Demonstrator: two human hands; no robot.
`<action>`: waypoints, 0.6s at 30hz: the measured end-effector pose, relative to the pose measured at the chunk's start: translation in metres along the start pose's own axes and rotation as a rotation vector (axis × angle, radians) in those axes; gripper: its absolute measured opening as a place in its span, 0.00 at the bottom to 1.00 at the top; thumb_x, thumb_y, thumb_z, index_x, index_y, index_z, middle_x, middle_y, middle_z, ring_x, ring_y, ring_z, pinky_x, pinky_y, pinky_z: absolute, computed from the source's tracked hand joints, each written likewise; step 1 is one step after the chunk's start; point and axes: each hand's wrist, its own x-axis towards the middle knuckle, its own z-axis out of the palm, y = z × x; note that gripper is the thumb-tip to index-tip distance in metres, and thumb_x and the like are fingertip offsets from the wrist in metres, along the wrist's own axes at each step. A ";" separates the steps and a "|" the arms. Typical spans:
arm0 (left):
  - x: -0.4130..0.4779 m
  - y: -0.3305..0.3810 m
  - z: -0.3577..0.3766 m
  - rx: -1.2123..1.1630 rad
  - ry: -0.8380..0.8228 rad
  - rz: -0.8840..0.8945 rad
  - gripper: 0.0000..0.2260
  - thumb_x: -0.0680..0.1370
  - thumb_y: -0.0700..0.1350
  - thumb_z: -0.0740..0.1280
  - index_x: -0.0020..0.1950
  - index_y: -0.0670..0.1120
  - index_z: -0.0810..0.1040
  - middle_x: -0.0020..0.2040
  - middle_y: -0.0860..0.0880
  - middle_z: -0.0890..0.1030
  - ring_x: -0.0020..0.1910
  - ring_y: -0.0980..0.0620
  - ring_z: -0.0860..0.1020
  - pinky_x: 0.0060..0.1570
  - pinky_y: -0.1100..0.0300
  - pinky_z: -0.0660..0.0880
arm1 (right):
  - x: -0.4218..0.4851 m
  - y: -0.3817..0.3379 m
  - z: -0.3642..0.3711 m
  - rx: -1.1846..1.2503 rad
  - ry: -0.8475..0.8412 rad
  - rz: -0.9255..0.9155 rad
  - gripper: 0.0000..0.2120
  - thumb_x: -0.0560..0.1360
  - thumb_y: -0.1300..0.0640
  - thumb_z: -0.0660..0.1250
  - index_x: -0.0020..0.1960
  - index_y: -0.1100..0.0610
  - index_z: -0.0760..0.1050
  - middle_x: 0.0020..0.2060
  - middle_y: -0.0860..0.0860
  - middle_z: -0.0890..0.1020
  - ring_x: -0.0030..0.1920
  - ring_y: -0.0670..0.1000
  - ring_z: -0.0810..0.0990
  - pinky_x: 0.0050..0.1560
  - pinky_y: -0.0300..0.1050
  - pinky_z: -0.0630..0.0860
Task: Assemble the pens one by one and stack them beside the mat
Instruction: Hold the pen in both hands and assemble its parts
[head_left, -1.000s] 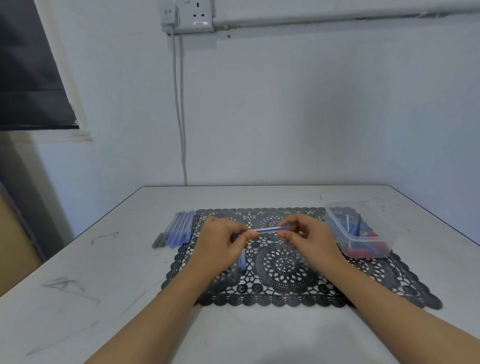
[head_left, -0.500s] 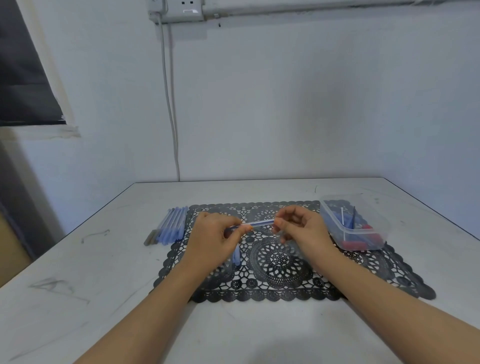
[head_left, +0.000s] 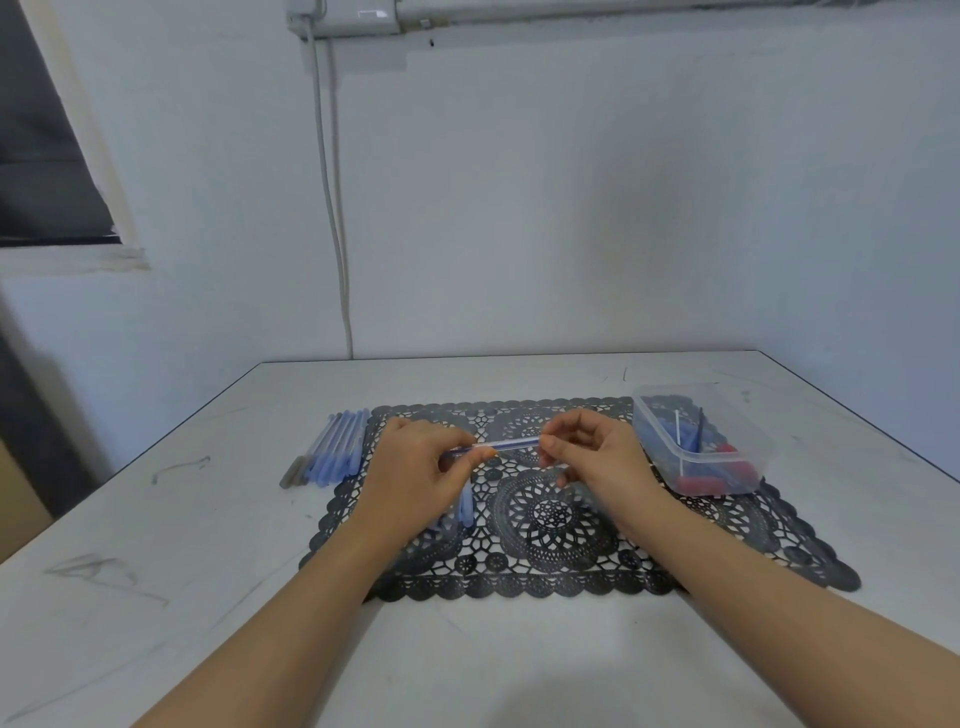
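Pinches pen (head_left: 511, 445) level above the mat (head_left: 519, 577), left grip (head_left: 421, 473) curled on one end, right grip (head_left: 597, 460) on the other. Looks light, stiff, slick plastic; calls for firm fingertip hold near both ends, no bending.

One mat (head_left: 550, 519), one tub (head_left: 727, 461), one held pen (head_left: 511, 445)

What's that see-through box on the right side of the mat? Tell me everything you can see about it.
The clear plastic container is a shallow rectangular tub with rounded corners and no lid on it. It sits upright on the far right corner of the black lace mat, apart from the right hand. Through its walls show red pieces at the near end, blue parts farther back, and a thin white rod and a thin dark stick leaning inside.
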 end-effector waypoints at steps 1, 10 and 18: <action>0.000 0.000 0.000 -0.002 -0.004 -0.004 0.22 0.72 0.65 0.59 0.44 0.52 0.84 0.32 0.55 0.81 0.33 0.59 0.76 0.48 0.58 0.67 | 0.000 0.000 0.001 0.013 0.009 0.001 0.05 0.72 0.68 0.67 0.44 0.60 0.77 0.36 0.56 0.80 0.35 0.50 0.79 0.28 0.40 0.74; 0.001 -0.004 0.000 0.017 -0.023 -0.011 0.22 0.72 0.66 0.58 0.45 0.52 0.84 0.32 0.55 0.81 0.34 0.59 0.76 0.51 0.57 0.69 | 0.000 0.000 -0.001 -0.013 0.024 0.124 0.10 0.75 0.55 0.67 0.41 0.61 0.79 0.32 0.56 0.81 0.32 0.52 0.77 0.26 0.41 0.72; 0.002 -0.006 -0.002 0.034 -0.029 -0.017 0.21 0.72 0.66 0.58 0.44 0.53 0.83 0.32 0.55 0.80 0.34 0.59 0.76 0.51 0.55 0.70 | 0.002 0.002 -0.001 0.017 0.027 0.069 0.02 0.73 0.65 0.67 0.43 0.61 0.78 0.36 0.56 0.83 0.36 0.51 0.80 0.31 0.40 0.75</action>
